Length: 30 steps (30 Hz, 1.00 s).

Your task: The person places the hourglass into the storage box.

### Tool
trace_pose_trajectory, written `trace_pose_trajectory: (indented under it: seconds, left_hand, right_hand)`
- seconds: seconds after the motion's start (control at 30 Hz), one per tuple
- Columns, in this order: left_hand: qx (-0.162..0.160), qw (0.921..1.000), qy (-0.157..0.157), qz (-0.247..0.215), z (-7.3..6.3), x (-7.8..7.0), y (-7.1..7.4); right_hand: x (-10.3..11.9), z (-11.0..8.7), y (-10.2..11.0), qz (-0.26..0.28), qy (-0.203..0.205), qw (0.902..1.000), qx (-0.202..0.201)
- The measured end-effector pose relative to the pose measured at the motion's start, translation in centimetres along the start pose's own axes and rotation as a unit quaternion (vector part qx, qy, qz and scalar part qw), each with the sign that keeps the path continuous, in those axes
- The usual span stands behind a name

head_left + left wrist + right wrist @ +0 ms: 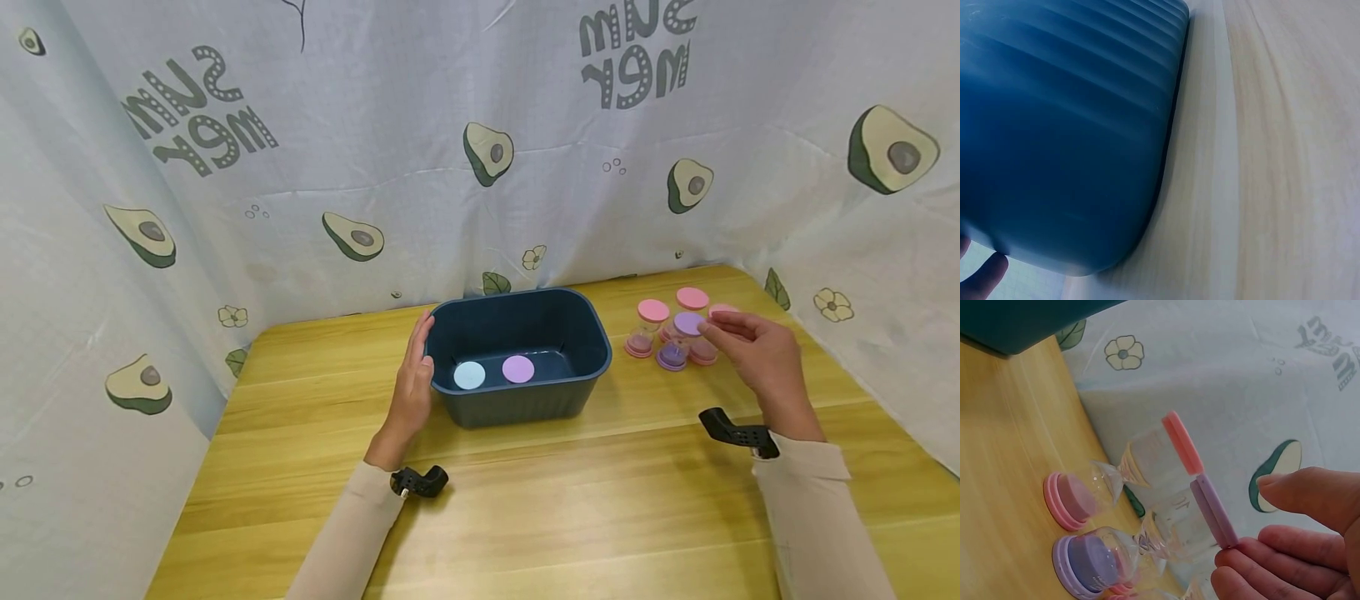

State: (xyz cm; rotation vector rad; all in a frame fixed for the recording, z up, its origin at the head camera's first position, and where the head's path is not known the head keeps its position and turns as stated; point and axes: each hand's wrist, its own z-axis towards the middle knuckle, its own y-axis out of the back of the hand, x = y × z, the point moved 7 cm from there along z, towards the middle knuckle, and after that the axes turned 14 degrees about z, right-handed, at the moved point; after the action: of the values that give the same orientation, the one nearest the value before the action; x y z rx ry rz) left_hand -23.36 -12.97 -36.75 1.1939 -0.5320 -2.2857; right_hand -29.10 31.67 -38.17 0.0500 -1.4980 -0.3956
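Note:
My left hand [412,383] rests along the left side of a dark blue plastic bin [517,408], fingers straight at its rim. The bin's ribbed wall [1085,125] fills much of the left wrist view, with fingertips [988,275] at its edge. My right hand [761,358] is beside a purple hourglass [688,324] standing upright. In the right wrist view its fingertips touch the edge of the purple cap [1215,512], while the thumb [1297,490] stays apart from it. Pink hourglasses [652,312] stand close around the purple one, partly hidden behind it and the hand.
Inside the bin are a light blue round top [469,375] and a purple round top [518,369]; what lies beneath them is hidden by the front wall. A wooden table [525,508] carries everything. A white curtain [420,217] with avocado prints hangs behind and at the sides.

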Motion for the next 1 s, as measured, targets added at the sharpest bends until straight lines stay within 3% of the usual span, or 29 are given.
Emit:
trace_pose_trajectory:
  seconds: [0.1,0.33,0.67,0.87,1.0]
  left_hand:
    - [0.000,1.0000,-0.002,-0.001,0.0,0.0,0.0]
    - [-0.017,0.9997,-0.019,0.004,-0.1,4.0,-1.7]
    - [-0.017,0.9996,-0.022,0.007,0.0,4.0,-1.7]
    - [-0.018,0.9996,-0.021,0.010,-0.1,4.0,-1.7]
    - [-0.020,0.9995,-0.024,0.009,-0.2,4.0,-1.7]
  right_hand:
    - [0.0,0.1,-0.2,-0.024,0.006,0.9997,0.003]
    - [-0.9,0.9,-1.1,-0.060,0.008,0.9979,0.025]
    - [-1.8,0.9,-2.1,-0.078,-0.004,0.9962,0.037]
    - [-2.3,1.2,-2.7,-0.103,0.031,0.9939,0.023]
    - [-2.5,1.3,-2.8,-0.089,0.041,0.9950,0.017]
